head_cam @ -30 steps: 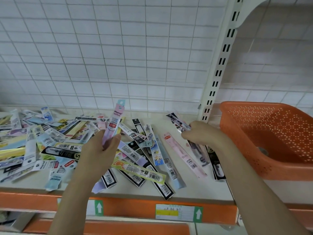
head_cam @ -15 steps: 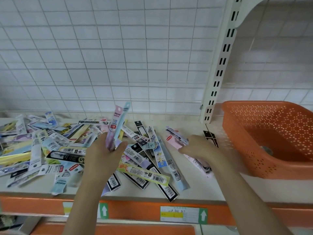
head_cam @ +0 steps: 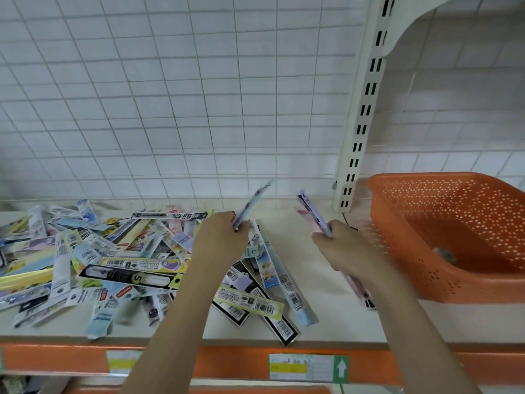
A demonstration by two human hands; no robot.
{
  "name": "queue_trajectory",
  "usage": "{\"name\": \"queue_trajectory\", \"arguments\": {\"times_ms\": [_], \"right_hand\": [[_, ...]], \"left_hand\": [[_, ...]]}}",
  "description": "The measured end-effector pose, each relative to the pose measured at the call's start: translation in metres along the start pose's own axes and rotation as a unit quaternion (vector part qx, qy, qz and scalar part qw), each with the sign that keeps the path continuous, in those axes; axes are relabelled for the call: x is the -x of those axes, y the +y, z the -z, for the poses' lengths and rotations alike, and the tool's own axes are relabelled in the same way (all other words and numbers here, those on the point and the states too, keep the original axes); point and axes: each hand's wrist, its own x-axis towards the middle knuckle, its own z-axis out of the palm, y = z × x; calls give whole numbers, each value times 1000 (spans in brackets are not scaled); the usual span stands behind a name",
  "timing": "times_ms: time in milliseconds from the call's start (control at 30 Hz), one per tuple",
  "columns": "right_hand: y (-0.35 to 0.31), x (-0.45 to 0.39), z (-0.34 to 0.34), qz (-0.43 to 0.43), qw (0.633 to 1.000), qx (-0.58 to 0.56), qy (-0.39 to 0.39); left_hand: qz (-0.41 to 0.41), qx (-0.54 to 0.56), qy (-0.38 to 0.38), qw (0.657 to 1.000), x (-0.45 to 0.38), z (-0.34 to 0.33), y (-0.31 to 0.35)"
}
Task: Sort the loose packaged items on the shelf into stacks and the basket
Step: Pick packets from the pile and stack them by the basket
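— What have your fingers got?

— My left hand (head_cam: 220, 240) is curled round a thin bundle of packets (head_cam: 251, 204). It sticks up and to the right out of my fist, blurred, so I can't count them. My right hand (head_cam: 339, 250) grips a second bundle (head_cam: 312, 213), pinkish with dark print. Its top leans up and left past my knuckles, and its tail (head_cam: 362, 294) runs back under my wrist toward the shelf's front edge.

— Are the two bundles touching?

— No. They are apart, with bare shelf (head_cam: 287, 220) between them, and both are lifted off the surface.

— And the loose ones?

— The pile (head_cam: 113, 263) covers the left of the shelf, packets lying crossed over one another in every direction. Under and just right of my left forearm a few lie apart from the heap: a yellow-edged one (head_cam: 250, 302), a long black one (head_cam: 275, 319) reaching the front edge, and a pale blue one (head_cam: 289, 285) beside it.

— Where's the basket?

— The orange basket (head_cam: 397, 194) sits at the right end of the shelf, just beside my right hand, past the slotted upright (head_cam: 360, 129). Something small and grey lies in its bottom; I can't tell what. Behind everything is a white wire grid (head_cam: 170, 109), and an arrow label (head_cam: 341, 368) is stuck on the orange front strip (head_cam: 51, 359).
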Motion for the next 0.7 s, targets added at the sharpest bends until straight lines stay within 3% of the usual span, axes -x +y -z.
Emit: {"name": "queue_trajectory", "arguments": {"times_ms": [200, 333, 567, 700], "right_hand": [[8, 9, 2, -20, 999, -27, 2], [15, 9, 2, -20, 1000, -14, 10], [20, 9, 0, -14, 1000, 18, 7], [19, 6, -7, -6, 1000, -4, 2]], "left_hand": [[37, -124, -99, 987, -21, -24, 14], [55, -146, -119, 981, -25, -29, 19], [80, -30, -112, 990, -28, -12, 18], [85, 100, -51, 990, -18, 23, 19]]}}
